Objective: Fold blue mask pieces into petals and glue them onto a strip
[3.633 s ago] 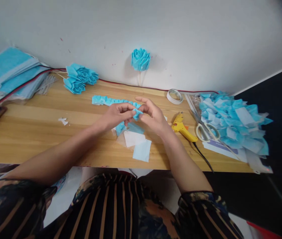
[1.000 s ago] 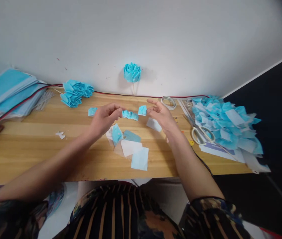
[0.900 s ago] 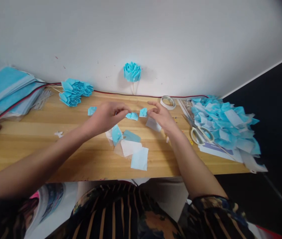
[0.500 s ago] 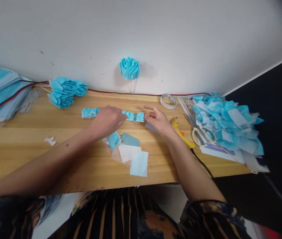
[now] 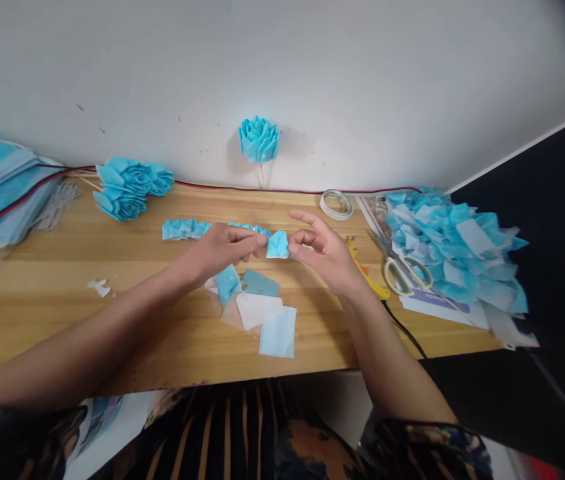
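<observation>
A small folded blue petal, of fabric or paper, is held just above the table between my two hands. The fingertips of my left hand pinch its left edge. On its right edge, my right hand closes thumb and a bent finger while the index finger sticks out. Behind my left hand lies a row of similar folded petals, partly covered by it. Loose flat blue and white pieces lie nearer me, below the hands. A yellow glue gun is partly hidden behind my right hand.
A finished blue flower on a stick stands against the wall, with more blue flowers at left. Blue sheets are stacked far left. At right are a tape roll, scissors and a heap of blue pieces.
The petal at the right end of the row is now lifted toward me between both hands. My left hand has moved right and nearer me, uncovering more of the row.
</observation>
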A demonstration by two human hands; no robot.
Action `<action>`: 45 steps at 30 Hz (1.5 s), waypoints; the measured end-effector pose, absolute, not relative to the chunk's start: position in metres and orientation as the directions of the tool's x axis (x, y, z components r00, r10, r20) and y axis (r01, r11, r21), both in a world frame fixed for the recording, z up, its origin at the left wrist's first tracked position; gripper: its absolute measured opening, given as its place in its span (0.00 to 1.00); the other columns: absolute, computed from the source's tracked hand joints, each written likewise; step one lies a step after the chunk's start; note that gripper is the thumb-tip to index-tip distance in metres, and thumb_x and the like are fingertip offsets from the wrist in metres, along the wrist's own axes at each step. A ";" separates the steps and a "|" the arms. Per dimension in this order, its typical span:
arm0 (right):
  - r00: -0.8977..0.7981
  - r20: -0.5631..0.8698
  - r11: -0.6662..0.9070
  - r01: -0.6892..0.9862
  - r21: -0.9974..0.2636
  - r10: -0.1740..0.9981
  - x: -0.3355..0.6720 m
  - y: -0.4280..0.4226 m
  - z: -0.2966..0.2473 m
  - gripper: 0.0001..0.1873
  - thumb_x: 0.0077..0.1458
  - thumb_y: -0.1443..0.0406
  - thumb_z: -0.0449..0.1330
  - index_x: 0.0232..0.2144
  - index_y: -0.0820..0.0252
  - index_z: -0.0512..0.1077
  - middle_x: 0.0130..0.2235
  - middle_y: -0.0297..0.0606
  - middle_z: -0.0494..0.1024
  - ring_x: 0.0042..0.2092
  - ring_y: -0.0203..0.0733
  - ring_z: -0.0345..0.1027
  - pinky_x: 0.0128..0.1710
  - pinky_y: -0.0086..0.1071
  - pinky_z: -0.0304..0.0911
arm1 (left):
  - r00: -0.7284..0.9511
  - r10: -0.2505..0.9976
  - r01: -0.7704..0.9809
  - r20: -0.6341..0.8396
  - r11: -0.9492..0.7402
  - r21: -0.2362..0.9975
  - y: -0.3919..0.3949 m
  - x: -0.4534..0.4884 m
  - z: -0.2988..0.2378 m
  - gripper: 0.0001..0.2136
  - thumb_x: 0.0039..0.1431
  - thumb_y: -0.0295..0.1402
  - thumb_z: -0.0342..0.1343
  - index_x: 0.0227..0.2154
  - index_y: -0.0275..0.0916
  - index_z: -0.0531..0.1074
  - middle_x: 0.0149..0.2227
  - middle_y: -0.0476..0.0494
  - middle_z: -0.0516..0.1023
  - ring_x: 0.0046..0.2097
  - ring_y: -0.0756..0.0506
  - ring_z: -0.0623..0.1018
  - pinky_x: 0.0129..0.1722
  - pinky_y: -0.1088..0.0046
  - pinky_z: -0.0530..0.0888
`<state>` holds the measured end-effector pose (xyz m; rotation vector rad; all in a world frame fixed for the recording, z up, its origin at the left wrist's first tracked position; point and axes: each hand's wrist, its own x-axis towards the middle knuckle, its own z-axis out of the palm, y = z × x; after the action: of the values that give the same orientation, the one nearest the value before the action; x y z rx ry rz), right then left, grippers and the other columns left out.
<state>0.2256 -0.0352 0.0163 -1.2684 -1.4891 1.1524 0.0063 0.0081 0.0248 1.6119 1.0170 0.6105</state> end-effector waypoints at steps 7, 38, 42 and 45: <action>-0.165 0.101 0.143 0.270 -0.952 0.981 0.234 -0.057 0.019 0.27 0.59 0.58 0.62 0.59 0.56 0.68 0.37 0.35 0.81 0.41 0.39 0.74 0.46 0.36 0.67 | 0.451 0.883 0.225 -0.128 0.026 0.974 -0.004 0.017 0.026 0.11 0.50 0.39 0.60 0.20 0.37 0.74 0.20 0.51 0.70 0.24 0.52 0.67 0.26 0.75 0.65; 0.000 -0.193 -0.182 0.325 -0.928 0.981 0.291 -0.053 0.007 0.22 0.57 0.48 0.60 0.38 0.61 0.78 0.36 0.41 0.80 0.23 0.31 0.62 0.18 0.27 0.59 | 0.383 0.872 0.047 -0.306 0.312 0.949 -0.079 -0.036 -0.013 0.13 0.57 0.43 0.62 0.26 0.39 0.78 0.26 0.47 0.74 0.29 0.48 0.69 0.32 0.73 0.67; -0.082 -0.222 -0.189 0.297 -0.936 0.972 0.278 -0.040 -0.005 0.22 0.57 0.47 0.60 0.34 0.61 0.76 0.32 0.38 0.77 0.22 0.30 0.60 0.17 0.26 0.57 | 0.412 0.835 -0.007 -0.366 0.404 0.915 -0.084 -0.032 -0.009 0.13 0.57 0.44 0.63 0.27 0.38 0.79 0.27 0.48 0.74 0.30 0.49 0.69 0.33 0.74 0.67; -0.098 -0.253 -0.216 0.286 -0.933 0.963 0.274 -0.038 -0.007 0.22 0.55 0.48 0.60 0.38 0.62 0.75 0.30 0.36 0.75 0.23 0.30 0.60 0.18 0.26 0.56 | 0.457 0.809 -0.062 -0.370 0.444 0.894 -0.086 -0.030 -0.007 0.13 0.57 0.43 0.64 0.27 0.38 0.79 0.27 0.48 0.75 0.31 0.50 0.70 0.34 0.74 0.67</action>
<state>0.2736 -0.0376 -0.0066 -1.5335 -1.3947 1.3469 -0.0305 -0.0856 -0.0074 0.9586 0.9416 0.6529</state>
